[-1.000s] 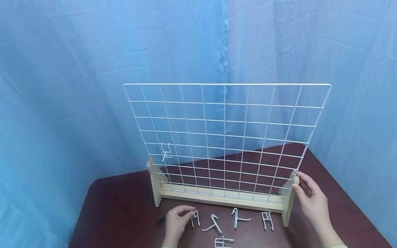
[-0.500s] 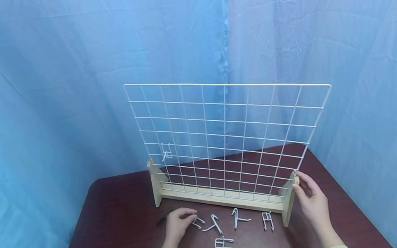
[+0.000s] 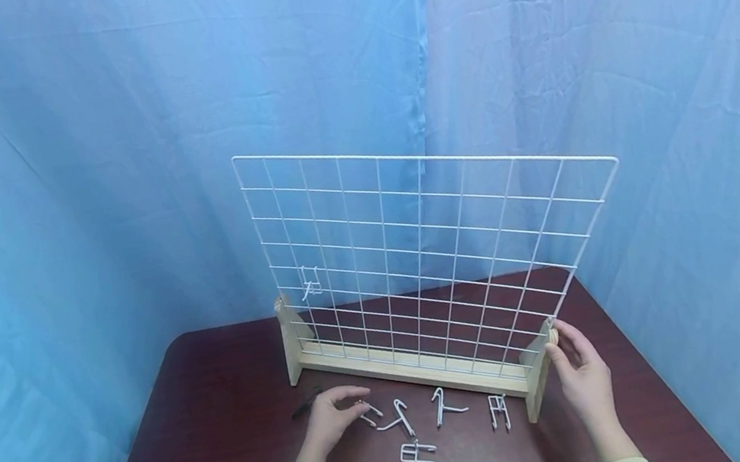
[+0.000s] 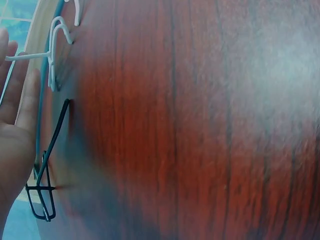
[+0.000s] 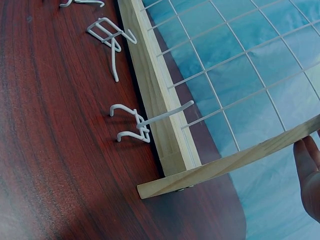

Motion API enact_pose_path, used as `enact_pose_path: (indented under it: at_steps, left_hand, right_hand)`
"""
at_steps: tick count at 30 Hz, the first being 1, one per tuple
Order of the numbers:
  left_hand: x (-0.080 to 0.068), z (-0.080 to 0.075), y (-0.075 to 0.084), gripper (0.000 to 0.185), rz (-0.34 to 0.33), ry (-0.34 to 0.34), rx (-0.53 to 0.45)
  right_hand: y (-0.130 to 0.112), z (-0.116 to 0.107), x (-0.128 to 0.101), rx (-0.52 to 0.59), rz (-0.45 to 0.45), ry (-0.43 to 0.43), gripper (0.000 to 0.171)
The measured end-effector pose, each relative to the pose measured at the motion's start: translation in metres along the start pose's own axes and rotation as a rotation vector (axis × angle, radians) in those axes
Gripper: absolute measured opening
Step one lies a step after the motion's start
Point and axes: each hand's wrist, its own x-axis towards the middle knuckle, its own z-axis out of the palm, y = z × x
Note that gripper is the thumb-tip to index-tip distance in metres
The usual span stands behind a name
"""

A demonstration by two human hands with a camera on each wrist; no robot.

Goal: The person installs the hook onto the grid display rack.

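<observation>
My left hand (image 3: 333,418) is beside a white wire hook (image 3: 371,418) on the table, its thumb and index finger parted. In the left wrist view, straight fingers lie behind the prong of a white hook (image 4: 53,55); whether they touch it I cannot tell. Between thumb and fingers my right hand (image 3: 585,378) grips a round wooden knob (image 3: 553,336) at the stand's right end. The wooden stand (image 3: 414,368) holds an upright white wire grid (image 3: 427,247). One white hook (image 3: 310,282) hangs on the grid's left side.
Several white hooks lie before the stand, among them a hook (image 3: 417,454) nearest me and a hook (image 3: 499,411) at the right. A black wire hook (image 4: 45,185) lies by my left hand. Blue curtains (image 3: 127,176) surround the dark red table (image 3: 228,433).
The hook at my left hand has tipped from upright to slanting. My left thumb and index finger have moved apart, letting go of it. My right hand stays in place.
</observation>
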Motion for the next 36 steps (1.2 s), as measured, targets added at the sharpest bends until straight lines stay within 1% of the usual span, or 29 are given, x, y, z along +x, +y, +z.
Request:
enact_pose_path:
  at_steps: [2, 5, 8, 12, 16, 22, 24, 31, 36]
  left_hand:
    - [0.0005, -0.0026, 0.0001, 0.022, 0.013, -0.031, 0.0]
    - [0.0007, -0.0059, -0.001, 0.021, 0.023, -0.063, 0.012]
    - [0.0012, -0.0082, -0.003, 0.019, 0.033, -0.081, 0.018]
    - [0.0022, -0.0094, -0.0046, 0.015, 0.049, -0.086, 0.025]
    - [0.0024, -0.0086, -0.0044, 0.013, 0.042, -0.065, 0.038]
    - [0.0002, -0.0059, -0.0029, 0.012, 0.017, -0.015, 0.051]
    - [-0.0001, -0.0052, -0.0029, 0.011, 0.019, 0.003, 0.061]
    - [0.001, -0.0038, -0.0017, 0.01, -0.014, 0.052, 0.043]
    - [0.0016, -0.0016, 0.0011, 0.01, -0.024, 0.081, 0.018]
  right_hand:
    - [0.0064, 0.0006, 0.0015, -0.006, -0.002, -0.004, 0.042]
    - [0.0066, 0.0004, 0.0012, -0.016, -0.003, -0.005, 0.041]
    - [0.0068, 0.0002, 0.0006, -0.019, -0.009, -0.003, 0.041]
    - [0.0072, 0.0002, 0.0, -0.022, -0.008, 0.004, 0.04]
    - [0.0081, 0.0011, 0.0008, -0.023, -0.004, 0.006, 0.04]
    - [0.0095, 0.0017, 0.0012, -0.02, -0.011, 0.006, 0.04]
    - [0.0095, 0.0018, 0.0014, -0.017, -0.009, 0.009, 0.04]
    - [0.0078, 0.0003, 0.0006, -0.005, -0.029, -0.001, 0.04]
    - [0.0089, 0.0001, 0.0004, -0.001, -0.045, -0.005, 0.041]
